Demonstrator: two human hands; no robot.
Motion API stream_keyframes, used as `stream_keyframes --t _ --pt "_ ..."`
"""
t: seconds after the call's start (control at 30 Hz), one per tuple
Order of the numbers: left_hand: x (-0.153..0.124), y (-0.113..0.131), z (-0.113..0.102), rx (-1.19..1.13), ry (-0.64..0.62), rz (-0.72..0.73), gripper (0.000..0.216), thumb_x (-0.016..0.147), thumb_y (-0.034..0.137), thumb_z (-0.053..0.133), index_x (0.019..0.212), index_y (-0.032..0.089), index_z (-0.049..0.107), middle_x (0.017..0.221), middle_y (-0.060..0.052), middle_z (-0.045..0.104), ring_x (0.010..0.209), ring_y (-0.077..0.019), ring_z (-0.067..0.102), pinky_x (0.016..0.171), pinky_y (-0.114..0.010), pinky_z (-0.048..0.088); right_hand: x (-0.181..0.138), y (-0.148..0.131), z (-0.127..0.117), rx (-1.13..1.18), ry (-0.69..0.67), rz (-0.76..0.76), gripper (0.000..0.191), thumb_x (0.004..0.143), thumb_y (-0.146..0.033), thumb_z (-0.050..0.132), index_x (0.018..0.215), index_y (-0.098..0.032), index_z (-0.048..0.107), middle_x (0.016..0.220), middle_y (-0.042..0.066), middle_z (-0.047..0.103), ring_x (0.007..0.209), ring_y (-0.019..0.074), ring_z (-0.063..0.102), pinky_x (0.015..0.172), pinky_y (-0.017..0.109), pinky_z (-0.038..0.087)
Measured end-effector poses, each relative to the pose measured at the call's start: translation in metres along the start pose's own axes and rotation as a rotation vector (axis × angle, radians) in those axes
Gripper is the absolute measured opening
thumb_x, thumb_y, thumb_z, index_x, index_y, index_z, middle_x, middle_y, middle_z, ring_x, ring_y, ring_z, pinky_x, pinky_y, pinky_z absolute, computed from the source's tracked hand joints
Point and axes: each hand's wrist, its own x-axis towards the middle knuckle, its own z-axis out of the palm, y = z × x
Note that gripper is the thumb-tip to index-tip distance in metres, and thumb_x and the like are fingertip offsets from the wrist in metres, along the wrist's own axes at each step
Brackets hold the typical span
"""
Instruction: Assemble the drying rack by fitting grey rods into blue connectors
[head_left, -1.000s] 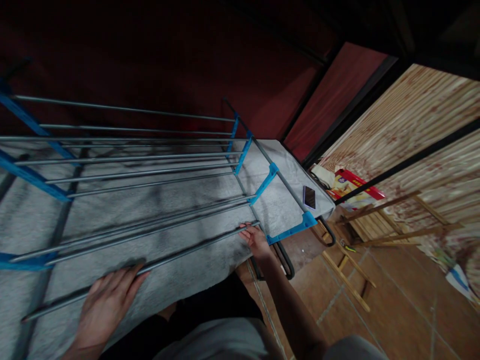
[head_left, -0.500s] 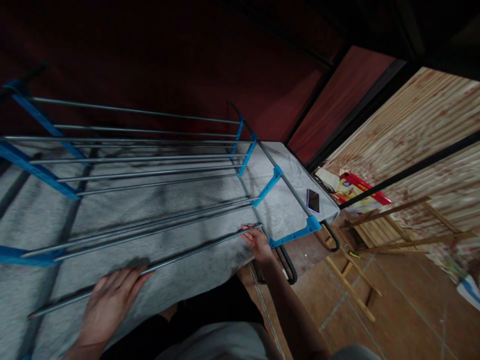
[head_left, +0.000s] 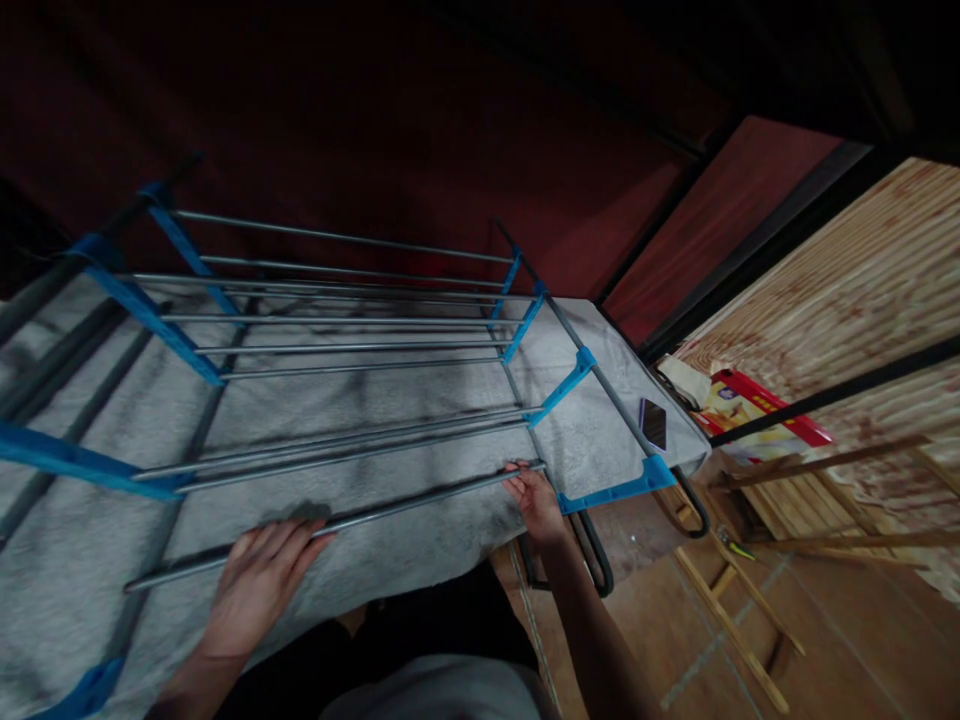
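Note:
A loose grey metal tube (head_left: 427, 497) lies crosswise near me, held by both hands. My left hand (head_left: 259, 575) is closed over it towards its left end, palm down. Close to the tube's right end, the fingers of my right hand (head_left: 536, 503) pinch it, beside a blue plastic bracket (head_left: 619, 493). Beyond the tube, a rack frame (head_left: 360, 348) of grey tubes and blue brackets lies on a grey cloth (head_left: 420, 395). Its crossbars run between the left and right brackets. At lower left, another blue bracket (head_left: 94, 690) is partly cut off by the picture's edge.
A phone (head_left: 652, 424) lies on the cloth to the right of the frame. Beyond the table edge are a red and yellow box (head_left: 765, 410) and a wooden chair (head_left: 817, 500) on a tiled floor. A dark red panel (head_left: 375, 120) stands behind the rack.
The view has swung to the left, so everything appears further right in the picture. Both hands keep hold of the same tube, with little visible change in their grip.

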Motion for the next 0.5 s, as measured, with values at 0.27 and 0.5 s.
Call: stream_keyframes --t 0.27,0.5 --pt "0.005 0.011 -0.006 0.006 -0.032 -0.049 0.034 0.106 0.043 0.046 0.105 0.024 0.074 0.096 -0.004 0.078 0.089 -0.0212 0.07 0.088 -0.036 0.046 0.006 0.003 -0.01 -0.071 -0.056 -0.025 0.027 0.067 -0.03 0.085 0.09 -0.025 0.07 0.092 0.0 0.081 0.093 0.0217 0.077 0.088 0.037 0.062" --pt "0.012 0.027 -0.014 0.016 -0.076 -0.102 0.033 0.108 0.039 0.045 0.116 0.024 0.072 0.101 -0.006 0.076 0.093 -0.022 0.068 0.091 -0.038 0.046 0.012 0.008 -0.02 -0.148 -0.076 -0.007 0.019 0.073 -0.038 0.079 0.088 -0.028 0.073 0.097 0.002 0.08 0.101 0.0222 0.076 0.101 0.045 0.06"
